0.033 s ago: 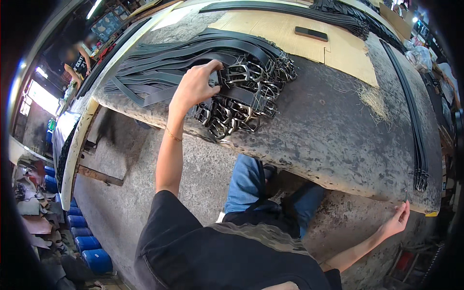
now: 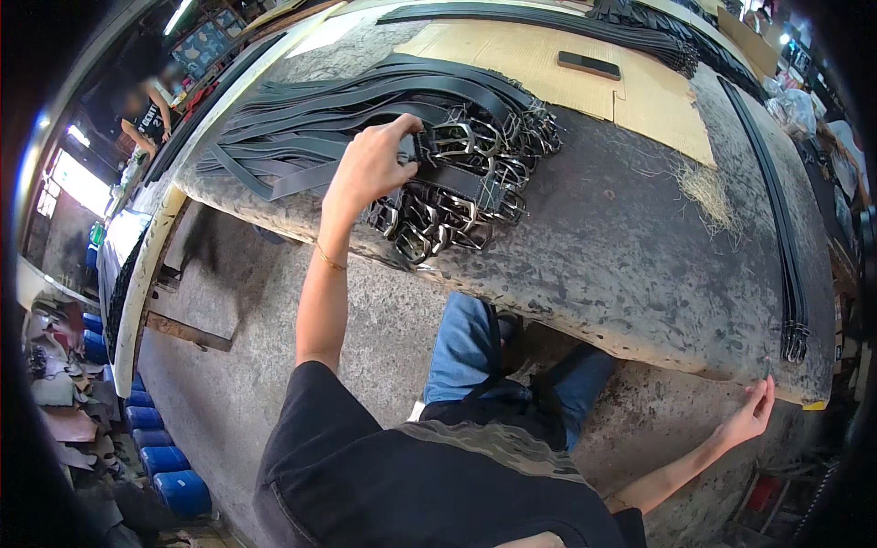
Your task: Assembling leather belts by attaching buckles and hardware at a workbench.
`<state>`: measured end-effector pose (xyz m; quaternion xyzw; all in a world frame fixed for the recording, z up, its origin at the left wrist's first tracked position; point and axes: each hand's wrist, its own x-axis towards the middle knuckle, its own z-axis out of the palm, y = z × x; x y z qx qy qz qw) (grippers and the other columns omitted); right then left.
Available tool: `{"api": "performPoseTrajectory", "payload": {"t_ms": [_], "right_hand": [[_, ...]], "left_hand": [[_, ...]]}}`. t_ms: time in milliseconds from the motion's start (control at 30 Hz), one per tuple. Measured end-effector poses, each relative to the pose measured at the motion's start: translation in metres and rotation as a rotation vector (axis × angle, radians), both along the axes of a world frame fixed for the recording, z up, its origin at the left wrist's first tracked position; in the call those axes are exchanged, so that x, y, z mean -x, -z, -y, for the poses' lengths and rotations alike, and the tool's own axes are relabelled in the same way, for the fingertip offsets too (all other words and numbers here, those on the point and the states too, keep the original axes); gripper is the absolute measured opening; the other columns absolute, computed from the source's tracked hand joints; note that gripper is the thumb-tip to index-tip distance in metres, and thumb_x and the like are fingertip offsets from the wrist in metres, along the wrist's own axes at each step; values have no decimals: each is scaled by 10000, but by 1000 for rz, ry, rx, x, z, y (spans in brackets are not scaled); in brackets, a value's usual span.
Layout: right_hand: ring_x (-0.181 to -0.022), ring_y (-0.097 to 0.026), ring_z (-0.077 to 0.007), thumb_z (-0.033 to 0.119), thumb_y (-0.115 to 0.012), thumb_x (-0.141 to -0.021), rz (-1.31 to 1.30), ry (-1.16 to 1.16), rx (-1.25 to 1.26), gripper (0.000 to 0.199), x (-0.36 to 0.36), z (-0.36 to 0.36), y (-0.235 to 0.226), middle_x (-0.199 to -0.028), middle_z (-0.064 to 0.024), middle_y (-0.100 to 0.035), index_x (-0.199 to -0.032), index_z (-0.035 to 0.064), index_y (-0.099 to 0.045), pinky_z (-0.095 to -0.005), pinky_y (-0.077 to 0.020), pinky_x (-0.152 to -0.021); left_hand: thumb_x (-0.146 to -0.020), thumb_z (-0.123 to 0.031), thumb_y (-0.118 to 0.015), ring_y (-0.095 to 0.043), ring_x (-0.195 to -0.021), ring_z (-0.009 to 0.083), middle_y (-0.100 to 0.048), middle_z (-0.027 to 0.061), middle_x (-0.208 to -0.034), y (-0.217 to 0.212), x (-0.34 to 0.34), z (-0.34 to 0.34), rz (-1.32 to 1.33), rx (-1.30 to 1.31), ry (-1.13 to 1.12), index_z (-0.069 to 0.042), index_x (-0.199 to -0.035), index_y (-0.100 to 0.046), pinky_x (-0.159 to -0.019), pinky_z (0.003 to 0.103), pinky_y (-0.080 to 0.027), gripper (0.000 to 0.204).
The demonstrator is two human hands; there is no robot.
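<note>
A heap of black belts lies on the dark worktable, with metal buckles clustered at its right end. My left hand reaches over this heap, thumb and fingers closed on a belt close to its buckle. Off to the far right, my right hand is just beyond the table's front edge. Its fingertips are pressed together, and anything between them is too small to make out.
Several narrow black straps run along the table's right side, near a tuft of loose threads. Farther back, a phone rests on tan cardboard. Blue drums line the floor at left; another person is beyond the table.
</note>
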<state>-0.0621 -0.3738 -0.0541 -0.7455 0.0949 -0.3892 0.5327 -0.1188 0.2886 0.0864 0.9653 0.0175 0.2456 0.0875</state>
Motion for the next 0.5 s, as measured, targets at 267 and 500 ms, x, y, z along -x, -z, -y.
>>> {"api": "performPoseTrajectory", "payload": {"t_ms": [267,500], "right_hand": [[-791,-571,-84,116,-646,-982,81,-306,-85,242,-45,-117,-60,-935,-37,-658,-1180,-17,-689,-243,-496,-739],[-745,-611,-97,71,-638,-974,110,-774,-125,216,-58,-261,-114,-923,-67,-673,-1153,-44,-678,-242,-514,-710]], "left_hand": [[-724,42,-635,-651,-963,368,-659,105,-1130,25,0,31,224,22,-152,-91,-1195,-641,-812,436,-525,489],[-672,87,-632,-635,-996,352,-625,99,-1122,43,0,20,397,30,-38,-76,-1164,-603,-829,421,-521,519]]}}
